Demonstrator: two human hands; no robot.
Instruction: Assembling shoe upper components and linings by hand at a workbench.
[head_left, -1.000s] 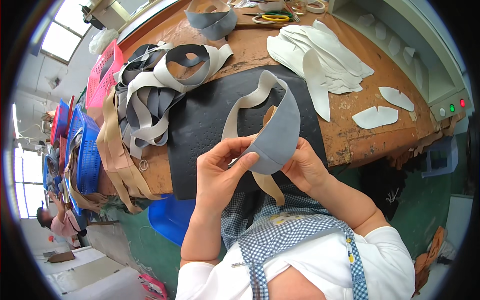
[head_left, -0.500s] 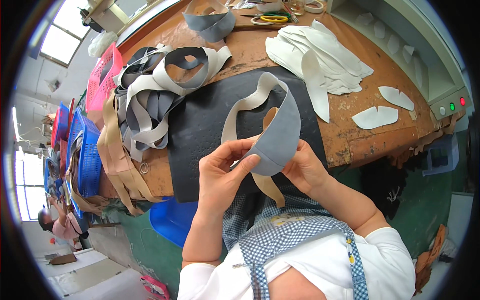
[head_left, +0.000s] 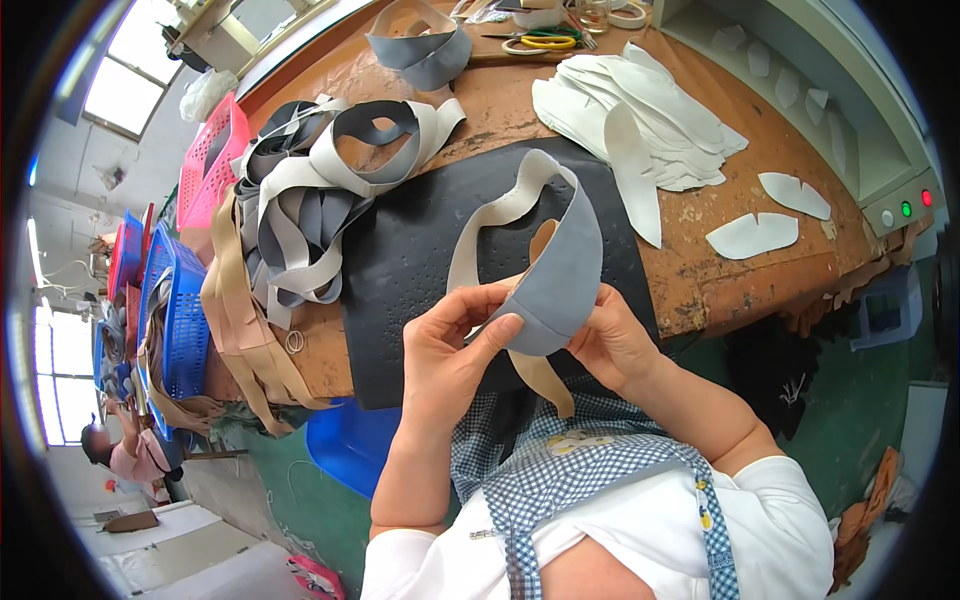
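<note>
Head view: from my seat I see the left hand (head_left: 440, 350) clamped, thumb on top, on the blue-grey curved piece (head_left: 562, 285), and the right hand (head_left: 615, 340) closed on its other edge, those fingertips hidden behind it. The piece is held up over the near part of a black mat (head_left: 395, 245), blocking my sight of the middle. A tangle of grey and white strips (head_left: 300, 205) crowds the mat's left side, with tan bands (head_left: 245, 330) draped over the table edge nearby. At the right, a stack of white pieces (head_left: 640, 120) comes up against the mat. I count two loose white cut-outs (head_left: 752, 236), three buttons (head_left: 907, 209) on the pale machine (head_left: 870, 150), one pink basket (head_left: 212, 150) and one co-worker (head_left: 137, 458) far left; strips and stack overlap too much to number.
</note>
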